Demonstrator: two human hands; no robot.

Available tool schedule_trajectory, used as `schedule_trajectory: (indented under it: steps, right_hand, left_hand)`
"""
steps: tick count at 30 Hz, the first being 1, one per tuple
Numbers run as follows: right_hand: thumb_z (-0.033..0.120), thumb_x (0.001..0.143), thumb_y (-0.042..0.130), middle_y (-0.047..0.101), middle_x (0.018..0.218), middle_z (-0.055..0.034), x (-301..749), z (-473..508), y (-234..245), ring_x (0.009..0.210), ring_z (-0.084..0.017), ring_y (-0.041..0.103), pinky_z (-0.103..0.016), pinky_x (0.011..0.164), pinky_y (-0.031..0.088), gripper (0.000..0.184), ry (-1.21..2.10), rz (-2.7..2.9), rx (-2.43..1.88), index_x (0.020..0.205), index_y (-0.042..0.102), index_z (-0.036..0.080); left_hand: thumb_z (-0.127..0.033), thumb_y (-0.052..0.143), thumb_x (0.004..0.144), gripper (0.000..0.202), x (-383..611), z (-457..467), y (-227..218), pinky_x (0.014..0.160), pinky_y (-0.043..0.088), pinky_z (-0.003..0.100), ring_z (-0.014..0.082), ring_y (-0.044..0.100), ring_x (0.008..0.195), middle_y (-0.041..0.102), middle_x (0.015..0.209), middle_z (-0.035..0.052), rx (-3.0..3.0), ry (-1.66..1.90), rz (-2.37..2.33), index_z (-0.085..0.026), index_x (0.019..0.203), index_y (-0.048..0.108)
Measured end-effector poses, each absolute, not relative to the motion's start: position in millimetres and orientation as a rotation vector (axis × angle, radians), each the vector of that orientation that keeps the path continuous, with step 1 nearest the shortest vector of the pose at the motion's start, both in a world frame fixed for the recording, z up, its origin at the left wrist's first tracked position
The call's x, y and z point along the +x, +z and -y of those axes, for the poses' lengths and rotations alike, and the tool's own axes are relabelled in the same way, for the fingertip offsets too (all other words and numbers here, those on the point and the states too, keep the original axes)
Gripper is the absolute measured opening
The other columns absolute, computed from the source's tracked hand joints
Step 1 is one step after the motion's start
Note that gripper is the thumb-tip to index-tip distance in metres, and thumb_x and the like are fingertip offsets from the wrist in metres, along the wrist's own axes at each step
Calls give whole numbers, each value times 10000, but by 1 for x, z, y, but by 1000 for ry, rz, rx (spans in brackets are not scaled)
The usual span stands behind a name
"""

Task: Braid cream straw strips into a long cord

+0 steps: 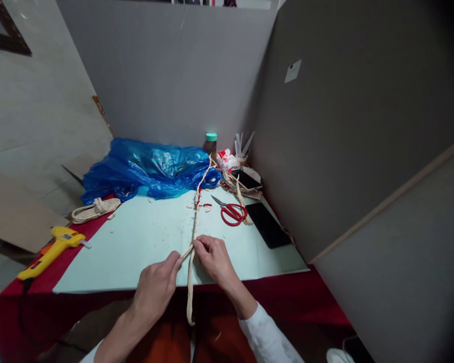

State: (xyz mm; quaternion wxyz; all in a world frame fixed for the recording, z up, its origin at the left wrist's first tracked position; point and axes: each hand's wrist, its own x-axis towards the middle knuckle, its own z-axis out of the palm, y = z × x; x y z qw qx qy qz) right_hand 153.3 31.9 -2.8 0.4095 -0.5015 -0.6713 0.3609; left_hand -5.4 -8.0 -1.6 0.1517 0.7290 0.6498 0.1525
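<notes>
A pale cord of twisted or braided plant fibre [196,219] runs from the back of the table toward me, over the light green sheet [136,252]. My right hand [215,259] pinches the cord near the front of the sheet, thumb and forefinger together. To its left, my left hand [155,285] is closed on a short strand of the fibre [186,251] that angles away from the pinch point. Another loose strand [190,297] hangs down between my hands, past the table edge. Red-handled scissors [232,214] lie beyond my right hand, with blades partly open.
A blue plastic bag [147,169] covers the back left. At left are a yellow glue gun [56,249] and a small woven slipper [96,209]. A black phone or tablet [268,227] lies at right, below a grey partition [344,126]. A green-lidded jar [211,143] stands behind.
</notes>
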Motion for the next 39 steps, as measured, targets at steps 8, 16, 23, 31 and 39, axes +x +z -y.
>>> schedule_trajectory:
  steps: [8, 16, 23, 31, 39]
  right_hand:
    - [232, 863, 440, 400, 480, 49, 153, -33, -4, 495, -94, 346, -222, 532, 262, 322, 902, 1699, -1264, 550, 375, 192]
    - [250, 889, 436, 459, 515, 38, 154, -31, -2, 520, -101, 408, -214, 553, 305, 300, 917, 1652, -1233, 598, 471, 185]
    - [251, 927, 395, 556, 626, 8, 157, -32, -6, 604, -122, 500, -214, 620, 355, 273, 859, 1723, -1261, 730, 574, 185]
    - [246, 938, 381, 503, 592, 12, 160, -33, 5, 539, -115, 411, -235, 556, 270, 277, 708, 1995, -1394, 722, 547, 193]
    - [250, 948, 358, 498, 604, 10, 169, -30, 11, 500, -97, 328, -220, 503, 236, 254, 694, 2184, -1330, 789, 543, 180]
  left_hand:
    - [-427, 304, 915, 358, -19, 8, 3, 620, 393, 247, 154, 540, 583, 603, 643, -3, 1987, 587, -1617, -217, 765, 553]
    - [-499, 510, 830, 508, -11, -31, 26, 915, 433, 316, 234, 591, 1023, 675, 1078, 89, 1649, 665, -1352, -184, 1218, 604]
    - [-397, 586, 798, 391, 8, -50, 27, 894, 443, 328, 225, 588, 953, 681, 1048, 96, 1461, 590, -987, -129, 1071, 666]
    - [-377, 561, 791, 297, -2, -49, 17, 831, 433, 306, 231, 586, 877, 699, 868, 63, 1606, 633, -1149, -142, 886, 717]
    - [-471, 517, 813, 392, -1, -47, -2, 638, 402, 261, 165, 514, 638, 597, 618, 19, 1579, 731, -1265, -129, 733, 692]
